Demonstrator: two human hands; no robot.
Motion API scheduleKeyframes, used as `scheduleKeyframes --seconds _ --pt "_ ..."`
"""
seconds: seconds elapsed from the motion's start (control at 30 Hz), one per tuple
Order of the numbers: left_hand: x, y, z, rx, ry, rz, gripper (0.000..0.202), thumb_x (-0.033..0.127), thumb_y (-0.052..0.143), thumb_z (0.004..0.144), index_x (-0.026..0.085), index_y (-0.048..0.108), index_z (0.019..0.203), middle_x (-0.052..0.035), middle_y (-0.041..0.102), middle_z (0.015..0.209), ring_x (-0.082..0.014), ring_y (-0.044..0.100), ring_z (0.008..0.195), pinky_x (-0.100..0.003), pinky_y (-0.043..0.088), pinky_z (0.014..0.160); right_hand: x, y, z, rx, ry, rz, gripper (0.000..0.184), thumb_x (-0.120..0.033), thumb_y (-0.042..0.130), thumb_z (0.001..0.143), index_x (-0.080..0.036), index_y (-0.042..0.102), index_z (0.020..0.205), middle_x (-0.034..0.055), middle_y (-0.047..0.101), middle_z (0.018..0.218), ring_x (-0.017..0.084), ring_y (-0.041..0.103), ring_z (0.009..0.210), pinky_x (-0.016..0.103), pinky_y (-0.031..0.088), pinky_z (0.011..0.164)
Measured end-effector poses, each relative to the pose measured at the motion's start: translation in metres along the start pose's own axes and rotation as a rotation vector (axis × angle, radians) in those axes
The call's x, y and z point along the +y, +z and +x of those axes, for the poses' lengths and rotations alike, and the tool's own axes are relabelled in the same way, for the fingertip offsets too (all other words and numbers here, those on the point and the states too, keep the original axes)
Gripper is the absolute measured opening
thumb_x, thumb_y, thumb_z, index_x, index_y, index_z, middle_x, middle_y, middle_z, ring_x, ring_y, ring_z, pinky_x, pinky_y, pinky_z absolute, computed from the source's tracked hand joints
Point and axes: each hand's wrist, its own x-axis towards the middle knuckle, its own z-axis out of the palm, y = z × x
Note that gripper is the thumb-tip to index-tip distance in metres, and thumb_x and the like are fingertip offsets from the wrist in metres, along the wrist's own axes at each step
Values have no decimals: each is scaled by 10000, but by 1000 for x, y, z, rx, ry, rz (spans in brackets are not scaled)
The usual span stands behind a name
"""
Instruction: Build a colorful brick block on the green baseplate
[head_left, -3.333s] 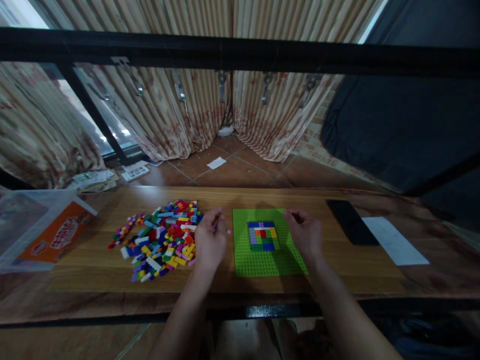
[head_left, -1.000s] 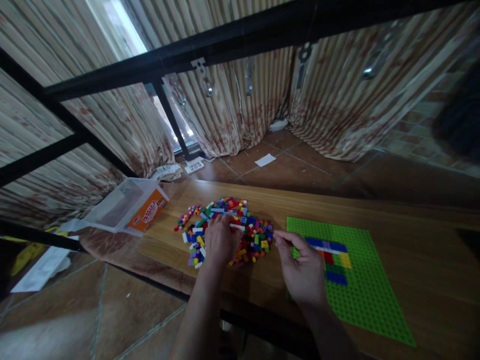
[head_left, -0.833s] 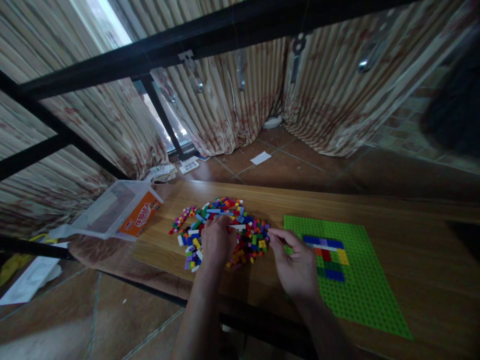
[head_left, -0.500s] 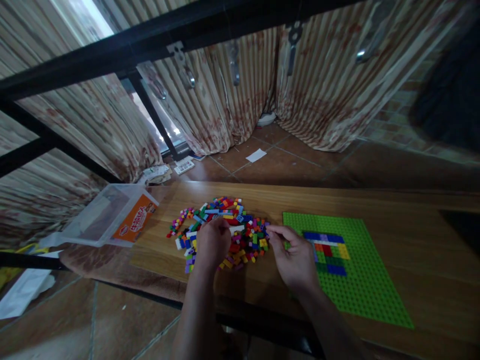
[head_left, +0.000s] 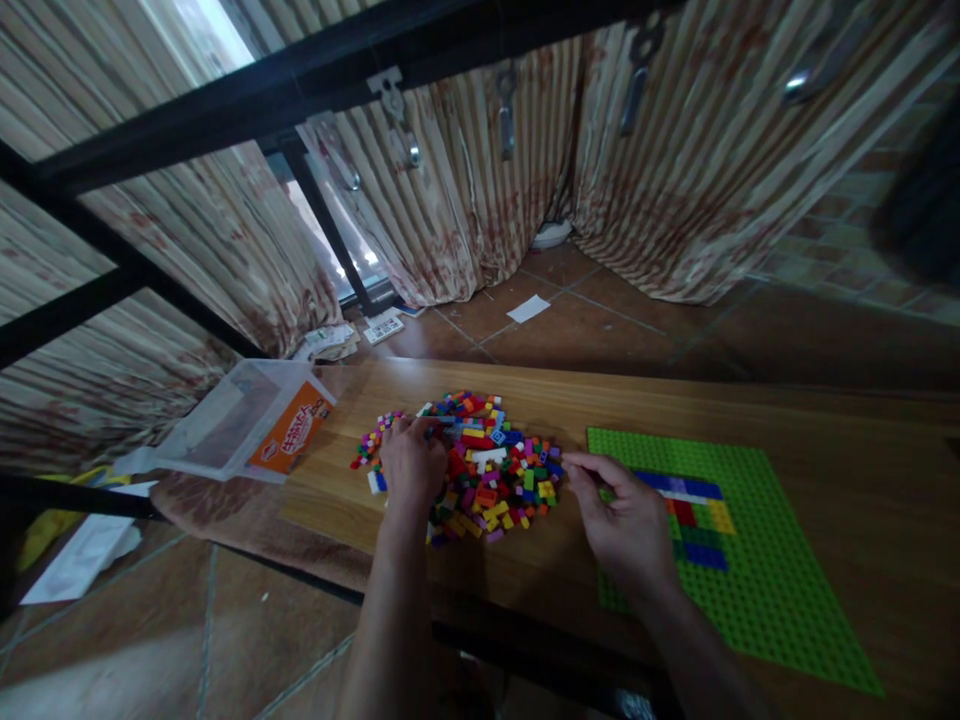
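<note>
A heap of small coloured bricks [head_left: 487, 470] lies on the wooden table [head_left: 825, 440]. My left hand [head_left: 411, 466] rests on the heap's left part, fingers curled down among the bricks; what they hold is hidden. My right hand [head_left: 626, 525] hovers at the left edge of the green baseplate [head_left: 765, 590], thumb and forefinger pinched together near the heap's right side. On the baseplate sits a small block of blue, white, red, yellow and green bricks [head_left: 694, 515], partly behind my right hand.
A clear plastic box with an orange label [head_left: 251, 420] lies tipped at the table's left end. Black metal bars [head_left: 315, 90] cross overhead. Striped curtains hang behind, with papers [head_left: 529, 308] on the tiled floor.
My view swung left from the baseplate to the heap. My left hand moved onto the heap and shifted toward its left side. My right hand stayed pinched by the baseplate's left edge.
</note>
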Motion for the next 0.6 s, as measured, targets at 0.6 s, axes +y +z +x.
scheduleKeyframes --seconds 0.6 --pt "16 -1 -10 -72 -9 106 223 293 537 838 260 731 943 -75 603 1185 -306 514 1101 -463 434 917 4 -4 -2 -19 -35 -40 193 -343 556 890 -240 709 950 20 737 900 181 685 809 297 515 746"
